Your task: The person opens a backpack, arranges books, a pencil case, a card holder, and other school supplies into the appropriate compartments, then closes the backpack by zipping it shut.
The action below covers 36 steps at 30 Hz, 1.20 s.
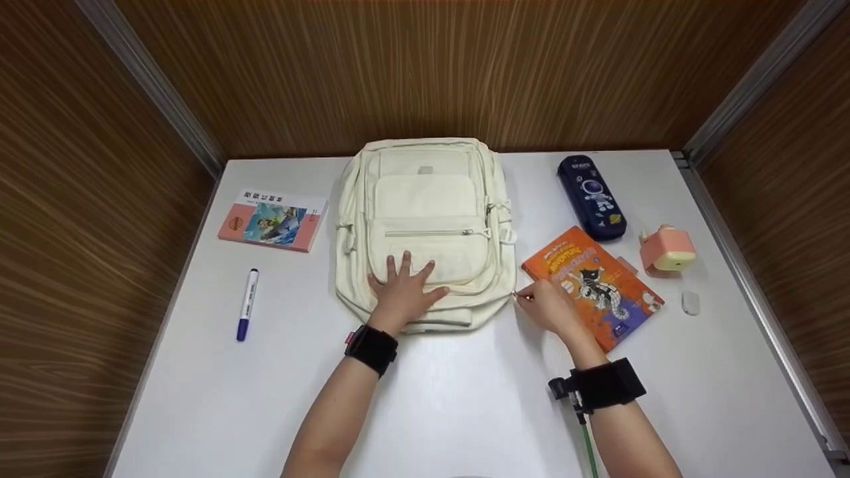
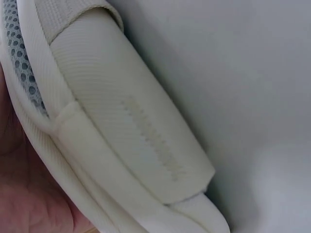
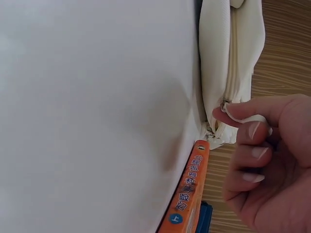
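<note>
A cream backpack (image 1: 425,199) lies front side up on the white table. My left hand (image 1: 402,295) rests on its lower front with fingers spread. In the left wrist view, part of that hand (image 2: 34,189) shows at the left edge, beside the bag's padded fabric and grey mesh. At the bag's lower right side, my right hand (image 1: 551,309) pinches a zipper pull (image 3: 255,118) between thumb and index finger. The right wrist view shows the zipper (image 3: 233,58) running along the bag's side, its slider close to the fingertips.
An orange book (image 1: 597,292) lies partly under the right hand. Further right are a navy pencil case (image 1: 593,199), a pink pencil sharpener (image 1: 666,251) and a white eraser (image 1: 690,303). To the left lie a pink-covered book (image 1: 272,222) and a blue-capped marker (image 1: 248,305). Wood-grain panels surround the table.
</note>
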{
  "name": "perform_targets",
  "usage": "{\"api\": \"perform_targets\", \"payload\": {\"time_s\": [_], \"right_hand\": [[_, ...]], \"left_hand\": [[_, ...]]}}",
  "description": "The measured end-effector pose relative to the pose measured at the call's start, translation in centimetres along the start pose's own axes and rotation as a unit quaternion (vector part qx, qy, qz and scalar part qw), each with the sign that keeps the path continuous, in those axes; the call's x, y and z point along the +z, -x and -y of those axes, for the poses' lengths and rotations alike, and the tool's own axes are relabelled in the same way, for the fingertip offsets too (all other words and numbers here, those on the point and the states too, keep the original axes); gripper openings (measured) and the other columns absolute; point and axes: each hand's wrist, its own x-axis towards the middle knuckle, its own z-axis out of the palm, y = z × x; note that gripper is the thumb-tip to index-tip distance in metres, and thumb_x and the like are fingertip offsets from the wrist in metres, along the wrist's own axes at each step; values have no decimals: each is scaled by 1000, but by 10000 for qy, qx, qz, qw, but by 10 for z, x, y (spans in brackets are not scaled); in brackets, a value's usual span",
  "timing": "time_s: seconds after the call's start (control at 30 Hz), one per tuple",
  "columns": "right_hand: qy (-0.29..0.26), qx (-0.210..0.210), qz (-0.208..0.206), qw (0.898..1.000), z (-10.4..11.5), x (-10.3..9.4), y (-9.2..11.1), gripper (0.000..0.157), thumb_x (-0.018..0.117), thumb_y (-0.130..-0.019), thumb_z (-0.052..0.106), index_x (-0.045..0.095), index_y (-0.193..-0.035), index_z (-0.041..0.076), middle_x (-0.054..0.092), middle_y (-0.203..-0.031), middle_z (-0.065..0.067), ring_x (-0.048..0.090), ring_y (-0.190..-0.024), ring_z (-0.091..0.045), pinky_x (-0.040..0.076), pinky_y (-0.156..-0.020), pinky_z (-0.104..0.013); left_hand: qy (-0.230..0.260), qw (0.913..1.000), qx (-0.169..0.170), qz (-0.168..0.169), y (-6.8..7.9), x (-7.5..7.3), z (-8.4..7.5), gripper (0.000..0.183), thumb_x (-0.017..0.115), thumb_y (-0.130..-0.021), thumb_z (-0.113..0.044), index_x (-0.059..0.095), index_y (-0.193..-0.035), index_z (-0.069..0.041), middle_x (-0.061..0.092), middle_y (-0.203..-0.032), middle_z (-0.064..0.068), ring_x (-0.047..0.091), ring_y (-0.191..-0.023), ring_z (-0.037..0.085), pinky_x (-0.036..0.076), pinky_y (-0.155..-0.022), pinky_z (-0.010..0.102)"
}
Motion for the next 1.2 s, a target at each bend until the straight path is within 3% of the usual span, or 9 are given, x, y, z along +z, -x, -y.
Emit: {"api": "perform_targets", "payload": {"time_s": [0.1,0.27,0.4,0.5,0.6,0.93,1.2], "right_hand": [[-160,61,288,9994,1,0,6,20,65,-91,10,75,-104,-1,72,-99,-18,63,-71,-21,47,-61,-35],[-252,131,301,9991,-1,2,10,22,64,-93,10,74,-110,-1,72,-102,-18,64,-74,-22,48,-61,-36],[-295,135,286,9991,-3,3,10,22,64,-93,11,73,-111,0,72,-103,-17,66,-81,-23,50,-66,-38],[-312,154,330,9988,-4,3,9,23,64,-93,10,73,-111,-1,72,-102,-17,64,-78,-23,49,-65,-37],[-260,146,357,9989,-3,2,9,24,65,-93,11,72,-111,-3,71,-99,-18,62,-73,-21,48,-63,-36],[-392,-32,136,9991,9,4,13,21,65,-92,9,74,-106,-3,72,-91,-15,58,-67,-18,45,-59,-32],[-62,-376,-22,9993,29,12,17,15,66,-90,9,77,-97,2,71,-77,-5,56,-63,-15,45,-58,-34]], "left_hand": [[-78,9999,37,-66,2,0,0,73,37,-90,-75,32,-153,-37,11,-162,16,1,-145,46,8,-101,78],[-220,9988,362,-260,8,0,4,77,36,-90,-76,34,-153,-32,15,-160,21,5,-143,51,7,-99,80],[-608,9920,965,-542,15,0,12,85,39,-85,-81,42,-150,-26,29,-155,23,21,-140,51,1,-101,78],[-809,9839,1426,-716,19,0,20,84,42,-85,-80,47,-147,-24,37,-152,19,31,-139,45,5,-105,73],[-734,9808,1647,-747,20,2,26,76,42,-90,-73,49,-146,-23,40,-151,17,34,-138,41,13,-107,71],[-489,9879,1081,-994,11,1,14,56,35,-100,-59,65,-131,-24,53,-139,17,47,-130,40,23,-101,73],[-400,9914,780,-970,7,2,6,53,35,-101,-57,68,-127,-25,54,-138,17,48,-128,41,23,-101,74]]}}
